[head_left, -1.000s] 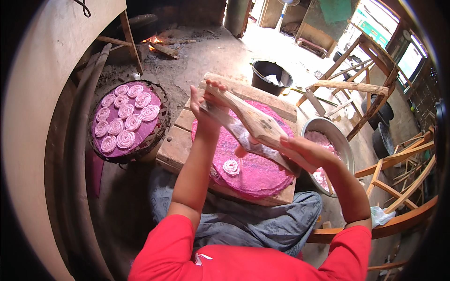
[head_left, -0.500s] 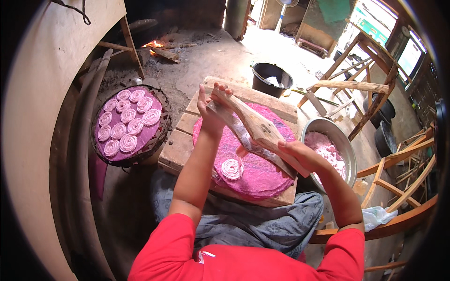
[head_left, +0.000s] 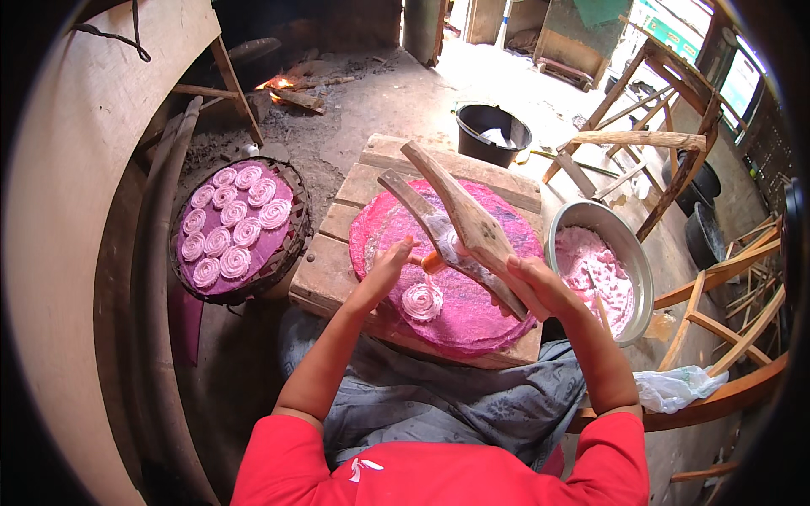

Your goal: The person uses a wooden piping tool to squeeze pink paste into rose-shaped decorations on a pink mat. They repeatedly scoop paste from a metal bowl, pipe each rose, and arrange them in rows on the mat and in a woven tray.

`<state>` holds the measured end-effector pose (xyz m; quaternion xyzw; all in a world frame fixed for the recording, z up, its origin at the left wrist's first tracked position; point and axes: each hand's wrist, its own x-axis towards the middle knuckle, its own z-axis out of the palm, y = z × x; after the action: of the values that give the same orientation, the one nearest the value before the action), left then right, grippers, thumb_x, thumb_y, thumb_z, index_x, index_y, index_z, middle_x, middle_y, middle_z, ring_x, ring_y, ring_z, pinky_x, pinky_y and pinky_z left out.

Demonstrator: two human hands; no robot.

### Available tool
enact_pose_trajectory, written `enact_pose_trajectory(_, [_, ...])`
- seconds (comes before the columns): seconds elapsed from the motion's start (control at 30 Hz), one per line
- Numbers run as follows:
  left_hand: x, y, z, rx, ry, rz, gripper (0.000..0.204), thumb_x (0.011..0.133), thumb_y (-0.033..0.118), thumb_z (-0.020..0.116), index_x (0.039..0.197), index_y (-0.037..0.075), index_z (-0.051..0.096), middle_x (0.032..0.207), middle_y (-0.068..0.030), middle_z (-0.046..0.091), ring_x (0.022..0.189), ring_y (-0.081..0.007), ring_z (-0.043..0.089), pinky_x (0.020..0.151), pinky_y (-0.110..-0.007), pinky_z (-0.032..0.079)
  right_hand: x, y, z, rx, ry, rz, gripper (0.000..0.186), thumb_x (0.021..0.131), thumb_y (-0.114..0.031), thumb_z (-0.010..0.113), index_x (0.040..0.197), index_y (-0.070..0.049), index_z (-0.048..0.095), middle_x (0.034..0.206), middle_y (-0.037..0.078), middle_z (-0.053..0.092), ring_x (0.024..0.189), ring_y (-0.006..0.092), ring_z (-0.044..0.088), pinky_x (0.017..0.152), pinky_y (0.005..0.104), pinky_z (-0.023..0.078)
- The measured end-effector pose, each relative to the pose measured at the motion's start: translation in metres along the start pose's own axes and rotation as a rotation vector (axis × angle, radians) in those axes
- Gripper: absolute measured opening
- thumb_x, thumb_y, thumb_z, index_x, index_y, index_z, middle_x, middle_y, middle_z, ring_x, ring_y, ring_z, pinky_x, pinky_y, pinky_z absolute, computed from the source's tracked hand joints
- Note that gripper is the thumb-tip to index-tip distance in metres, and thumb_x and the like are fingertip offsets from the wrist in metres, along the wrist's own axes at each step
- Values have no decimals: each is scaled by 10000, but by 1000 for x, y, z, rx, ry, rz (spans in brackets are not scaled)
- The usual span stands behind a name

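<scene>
2 bare forearms [head_left: 337,341] reaching forward and slanting toward each other, elbows [head_left: 297,403] bent, left hand [head_left: 388,266] a little farther forward, its fingers [head_left: 403,250] curled inward, right hand [head_left: 538,287] closed in a grip with the thumb [head_left: 521,267] on top

A round mat [head_left: 464,331] lies on the plank table [head_left: 336,261], one rosette [head_left: 422,302] near its six-o'clock edge. Around the table, a rosette-topped basket [head_left: 297,198] stands at nine, a wood fire [head_left: 277,83] at eleven, a bucket [head_left: 488,152] at one, a basin [head_left: 644,291] holding dough [head_left: 586,263] at three.
</scene>
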<state>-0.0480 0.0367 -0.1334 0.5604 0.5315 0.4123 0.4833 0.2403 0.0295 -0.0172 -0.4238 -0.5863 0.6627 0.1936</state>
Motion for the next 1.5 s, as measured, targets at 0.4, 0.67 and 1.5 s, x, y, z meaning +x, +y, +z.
enact_pose_trajectory(0.4, [-70, -6, 3, 598, 339, 321, 336, 953, 383, 485, 977, 168, 741, 1423, -39, 446, 1113, -323, 380, 993, -465, 268, -12, 7, 3, 62, 84, -112, 585, 968, -511, 437, 925, 39, 632, 747, 107, 652, 624, 179, 635, 579, 289, 508])
enact_pose_trajectory(0.67, [-98, 28, 12, 951, 359, 345, 367, 923, 395, 521, 1118, 133, 687, 1432, -58, 438, 1145, -307, 396, 1000, -427, 276, -42, 18, -5, -60, 145, -153, 624, 941, -552, 469, 968, 51, 627, 798, 104, 662, 643, 168, 641, 583, 280, 513])
enact_pose_trajectory(1.5, [63, 90, 50, -1688, -603, 331, 812, 929, 677, 252, 1309, 2, 495, 1140, -198, 592, 1195, -336, 485, 1130, -498, 262, -66, 9, -34, 333, -291, 286, 835, 900, -730, 252, 1216, 10, 476, 919, 193, 632, 736, 266, 643, 614, 348, 527])
